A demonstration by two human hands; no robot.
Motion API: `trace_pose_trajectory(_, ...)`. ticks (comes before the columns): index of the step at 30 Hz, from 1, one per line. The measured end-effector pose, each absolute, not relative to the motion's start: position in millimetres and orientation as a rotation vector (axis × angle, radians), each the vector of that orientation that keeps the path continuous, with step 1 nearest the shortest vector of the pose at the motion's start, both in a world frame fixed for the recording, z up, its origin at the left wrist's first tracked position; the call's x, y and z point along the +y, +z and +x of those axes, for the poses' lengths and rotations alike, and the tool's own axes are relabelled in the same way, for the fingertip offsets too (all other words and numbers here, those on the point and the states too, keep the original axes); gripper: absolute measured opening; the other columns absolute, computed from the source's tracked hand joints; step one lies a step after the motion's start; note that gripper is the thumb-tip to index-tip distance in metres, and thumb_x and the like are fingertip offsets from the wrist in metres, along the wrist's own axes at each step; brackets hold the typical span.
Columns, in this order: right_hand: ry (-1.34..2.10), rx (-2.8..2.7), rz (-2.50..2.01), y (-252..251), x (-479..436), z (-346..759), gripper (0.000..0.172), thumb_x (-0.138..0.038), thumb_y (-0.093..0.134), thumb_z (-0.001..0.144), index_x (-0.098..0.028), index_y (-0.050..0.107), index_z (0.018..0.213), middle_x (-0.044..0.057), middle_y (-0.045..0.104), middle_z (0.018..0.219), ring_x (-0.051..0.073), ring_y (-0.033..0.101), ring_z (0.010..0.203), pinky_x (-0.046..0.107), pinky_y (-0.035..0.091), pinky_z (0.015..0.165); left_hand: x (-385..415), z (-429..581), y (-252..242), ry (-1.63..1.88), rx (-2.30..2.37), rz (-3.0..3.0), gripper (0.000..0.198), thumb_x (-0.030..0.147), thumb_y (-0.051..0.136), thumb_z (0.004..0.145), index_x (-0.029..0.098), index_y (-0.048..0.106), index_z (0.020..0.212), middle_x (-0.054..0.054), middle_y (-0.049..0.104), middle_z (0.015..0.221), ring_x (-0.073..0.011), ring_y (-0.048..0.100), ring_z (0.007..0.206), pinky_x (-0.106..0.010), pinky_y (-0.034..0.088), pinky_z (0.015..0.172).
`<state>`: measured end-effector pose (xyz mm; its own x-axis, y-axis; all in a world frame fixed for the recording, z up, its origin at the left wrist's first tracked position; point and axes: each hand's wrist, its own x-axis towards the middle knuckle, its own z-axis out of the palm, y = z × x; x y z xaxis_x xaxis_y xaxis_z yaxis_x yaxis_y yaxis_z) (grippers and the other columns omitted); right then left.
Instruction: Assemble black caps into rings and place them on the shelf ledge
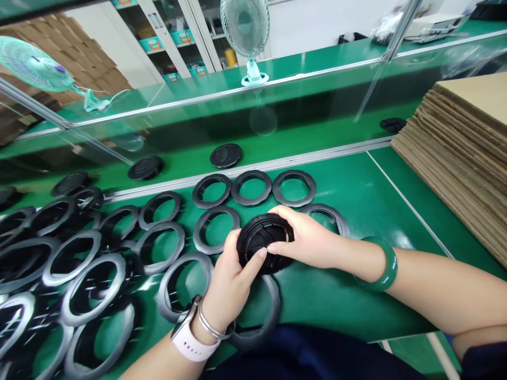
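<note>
Black plastic round cover is held between both hands, over the green table. It has a thick rim and a dark, ribbed inside. Left hand grasps its lower edge, with the thumb pressed on the inside, and right hand grasps the opposite edge. Many black plastic rings lie flat around it on the table.

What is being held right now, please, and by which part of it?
A round black plastic cover, held at its rim by the left hand and the right hand.
</note>
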<state>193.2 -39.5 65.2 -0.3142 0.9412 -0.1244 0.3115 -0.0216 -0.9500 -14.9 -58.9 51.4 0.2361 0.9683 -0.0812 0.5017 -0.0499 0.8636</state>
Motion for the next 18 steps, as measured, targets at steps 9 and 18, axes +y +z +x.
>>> trace_pose_trajectory(9, 1.223, -1.705, -1.399, 59.3, -46.0, 187.9, 0.040, -0.022, 0.071, 0.083, -0.026, 0.053, 0.119, 0.002, 0.063, 0.114, 0.024, 0.060, 0.104, 0.040, 0.049, 0.086, -61.7, -11.7, 51.4, 0.725, 1.399, 1.722, 0.032, 0.041, 0.058, 0.096, 0.025, 0.050, 0.123, -0.003, 0.066, 0.114, -0.0211, 0.064, 0.105, -0.032, 0.051, 0.089)
trace_pose_trajectory(18, 1.268, -1.613, -1.249, 51.4, -41.9, 191.1, 0.041, -0.022, 0.077, 0.077, -0.026, 0.056, 0.112, -0.001, 0.065, 0.110, 0.022, 0.062, 0.105, 0.039, 0.049, 0.093, -66.2, -10.7, 59.7, 0.790, 1.346, 1.709, 0.037, 0.036, 0.060, 0.095, 0.024, 0.048, 0.128, -0.006, 0.066, 0.119, -0.0232, 0.064, 0.110, -0.035, 0.051, 0.093)
